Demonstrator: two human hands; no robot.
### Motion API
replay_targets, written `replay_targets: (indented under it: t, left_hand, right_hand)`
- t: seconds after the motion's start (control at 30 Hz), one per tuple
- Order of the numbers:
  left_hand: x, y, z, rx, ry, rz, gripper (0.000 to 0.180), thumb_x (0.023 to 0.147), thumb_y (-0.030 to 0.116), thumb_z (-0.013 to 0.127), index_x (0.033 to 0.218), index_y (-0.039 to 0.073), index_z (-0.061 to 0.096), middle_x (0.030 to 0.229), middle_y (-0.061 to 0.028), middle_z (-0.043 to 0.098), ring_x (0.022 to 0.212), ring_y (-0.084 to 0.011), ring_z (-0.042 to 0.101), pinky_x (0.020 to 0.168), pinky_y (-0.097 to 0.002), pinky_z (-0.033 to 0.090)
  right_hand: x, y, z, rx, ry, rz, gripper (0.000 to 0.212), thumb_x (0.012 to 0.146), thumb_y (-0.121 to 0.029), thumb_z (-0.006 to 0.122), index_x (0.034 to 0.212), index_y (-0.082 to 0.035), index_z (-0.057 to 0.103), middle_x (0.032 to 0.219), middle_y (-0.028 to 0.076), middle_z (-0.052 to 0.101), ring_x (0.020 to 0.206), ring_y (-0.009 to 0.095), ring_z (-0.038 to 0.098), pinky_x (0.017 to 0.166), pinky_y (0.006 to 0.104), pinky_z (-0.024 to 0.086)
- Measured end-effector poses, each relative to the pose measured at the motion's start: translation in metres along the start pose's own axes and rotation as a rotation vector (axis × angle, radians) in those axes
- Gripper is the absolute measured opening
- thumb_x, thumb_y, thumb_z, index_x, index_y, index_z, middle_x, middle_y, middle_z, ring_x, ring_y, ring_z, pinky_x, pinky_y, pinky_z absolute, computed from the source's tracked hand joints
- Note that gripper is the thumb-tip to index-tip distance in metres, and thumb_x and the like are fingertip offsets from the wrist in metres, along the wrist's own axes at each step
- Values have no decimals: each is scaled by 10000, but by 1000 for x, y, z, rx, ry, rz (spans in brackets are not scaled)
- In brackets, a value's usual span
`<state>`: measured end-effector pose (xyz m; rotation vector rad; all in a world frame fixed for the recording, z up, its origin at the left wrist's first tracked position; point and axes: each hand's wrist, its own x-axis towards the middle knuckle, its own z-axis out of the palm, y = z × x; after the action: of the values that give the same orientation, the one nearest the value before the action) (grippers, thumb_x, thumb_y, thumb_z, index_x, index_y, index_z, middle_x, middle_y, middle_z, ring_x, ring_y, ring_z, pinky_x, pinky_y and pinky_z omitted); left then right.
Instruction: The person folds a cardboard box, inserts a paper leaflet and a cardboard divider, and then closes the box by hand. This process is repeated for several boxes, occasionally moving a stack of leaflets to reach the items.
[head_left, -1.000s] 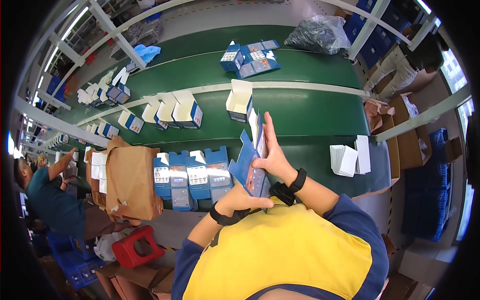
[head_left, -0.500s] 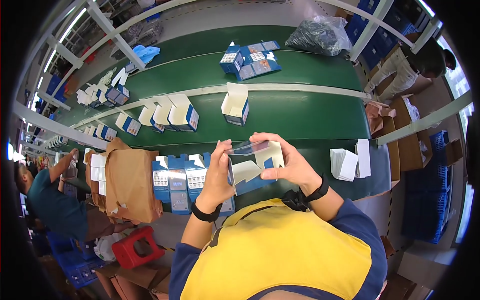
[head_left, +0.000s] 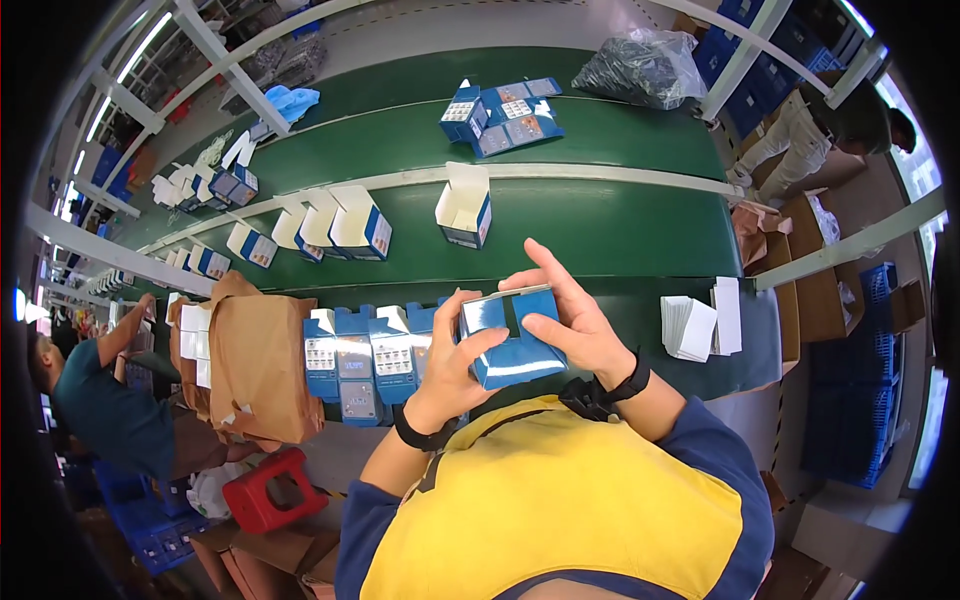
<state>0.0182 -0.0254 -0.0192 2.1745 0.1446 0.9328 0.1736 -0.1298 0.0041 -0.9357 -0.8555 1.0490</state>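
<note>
A blue carton (head_left: 522, 362) is held between my two hands, just in front of my chest. Its upper end has blue flaps folded inward, with a dark slot between them. My left hand (head_left: 452, 368) grips the left side, thumb across the flap. On the right, my right hand (head_left: 578, 325) presses its thumb on the other flap, its index finger raised and the other fingers behind the box. Left of my left hand lie several flat blue cartons (head_left: 356, 362) with white flaps. Ahead on the green belt stands an open box (head_left: 464, 212), white inside.
More open boxes (head_left: 358, 228) line the belt to the left. A brown paper-lined carton (head_left: 262, 365) is beside the flat cartons. White folded papers (head_left: 688, 328) lie at right. Beyond are blue cartons (head_left: 515, 118) and a plastic bag (head_left: 640, 72). A co-worker (head_left: 112, 400) works at left.
The carton in my hands has turned, and its pale open flaps are now folded in, showing blue. My right index finger has lifted. The open boxes on the belt have shifted slightly left.
</note>
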Motion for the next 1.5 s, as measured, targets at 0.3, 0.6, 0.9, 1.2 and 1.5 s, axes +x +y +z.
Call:
replay_targets:
  t: [0.3, 0.6, 0.9, 1.2, 1.5]
  left_hand:
    - [4, 3, 3, -139, 2, -7, 877, 509, 261, 883, 1211, 220, 360, 1233, -193, 378, 1116, -367, 447, 908, -447, 406]
    - [6, -2, -8, 76, -105, 27, 938, 495, 241, 888, 1257, 223, 341, 1235, -184, 364, 1136, -371, 412, 922, -456, 393]
    - [5, 2, -16, 88, -219, -90, 949, 494, 277, 886, 1289, 206, 372, 1262, -186, 338, 1175, -361, 375, 935, -443, 389]
    - [13, -8, 30, -1, 84, 25, 1060, 558, 346, 844, 1382, 110, 221, 1318, -214, 303, 1222, -397, 335, 1025, -536, 237]
    - [2, -40, 20, 92, -183, 381, 801, 596, 167, 769, 1289, 213, 371, 1349, -188, 303, 1237, -439, 323, 1029, -616, 172]
  right_hand:
    - [9, 11, -21, -387, -288, -597, 473, 797, -171, 679, 1227, -83, 503, 1195, 128, 504, 1132, 223, 465, 969, 346, 357]
    - [11, 3, -10, -513, -67, -39, 414, 739, -94, 709, 1131, -85, 577, 1085, 76, 584, 984, 189, 563, 871, 304, 434]
    - [11, 18, -15, -558, -90, -49, 467, 768, -160, 692, 1198, -98, 522, 1087, 74, 578, 998, 186, 555, 871, 307, 435]
    - [11, 29, 2, 205, 159, -109, 918, 810, -677, 412, 1444, -134, 31, 1406, 167, 244, 1293, 261, 261, 1033, 383, 288]
    - [13, 33, -48, 411, 21, 573, 600, 931, -419, 431, 1411, -125, 224, 1395, 95, 342, 1213, 186, 417, 987, 344, 375]
